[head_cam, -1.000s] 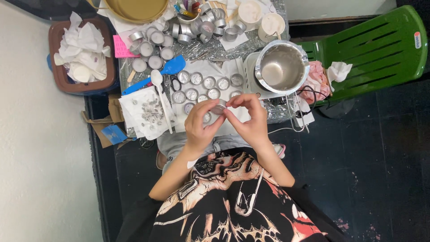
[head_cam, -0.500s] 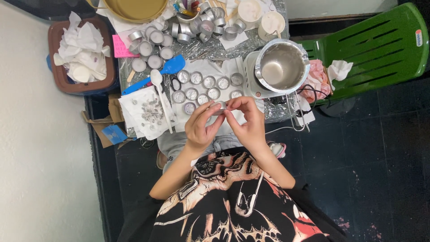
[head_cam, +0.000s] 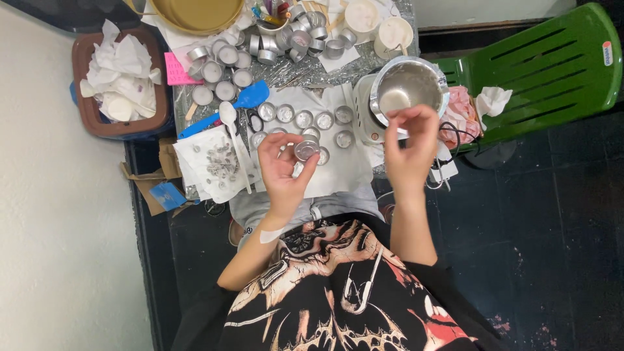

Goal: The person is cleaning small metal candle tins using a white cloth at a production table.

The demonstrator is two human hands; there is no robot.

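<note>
Cluttered table, left hand cradling tealight cup

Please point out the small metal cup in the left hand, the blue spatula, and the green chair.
small metal cup [head_cam: 305, 150], head view, its rim.
blue spatula [head_cam: 250, 96], head view, its blade.
green chair [head_cam: 552, 62], head view, its slatted seat.
</note>
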